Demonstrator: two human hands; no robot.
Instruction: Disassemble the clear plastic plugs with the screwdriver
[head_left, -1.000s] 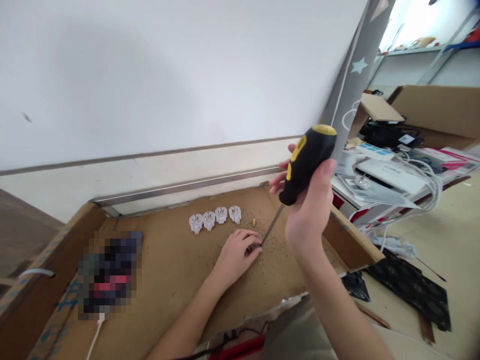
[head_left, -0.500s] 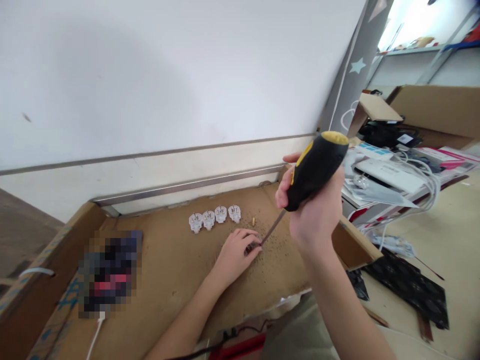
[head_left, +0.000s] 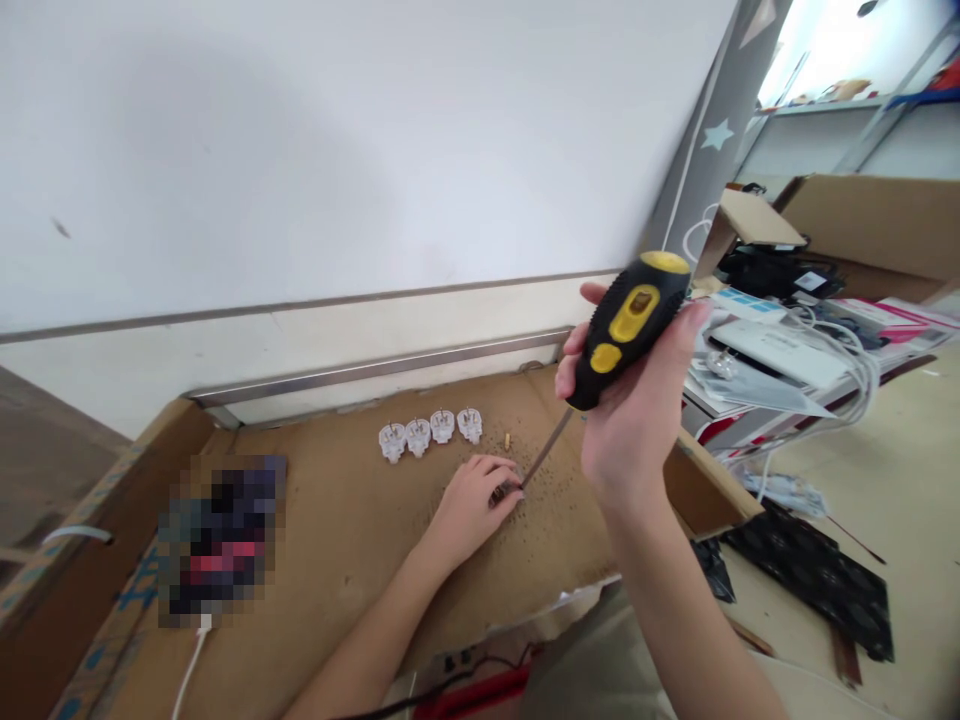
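A large black-and-yellow screwdriver [head_left: 624, 325] leans in my right hand [head_left: 630, 420], whose fingers and thumb lie round its handle. Its shaft runs down and left to the fingertips of my left hand [head_left: 476, 500]. Those fingers are curled round a small dark part [head_left: 504, 492] on the cardboard, mostly hidden by the hand, so I cannot make out its kind. Behind the left hand several clear plastic plug pieces [head_left: 418, 435] with metal pins stand in a row. A small brass-coloured piece [head_left: 508, 440] lies close by, among scattered dark specks.
The cardboard tray [head_left: 315, 560] has raised walls at left and right. A blurred-out device [head_left: 221, 540] with a white cable lies on its left side. To the right, a cluttered table holds papers, cables [head_left: 862, 370] and an open cardboard box [head_left: 877, 225]. A white wall rises behind.
The screwdriver handle has turned about its axis, so its yellow panels now face me. My right thumb and fingers have shifted on the handle. My left hand has hardly moved.
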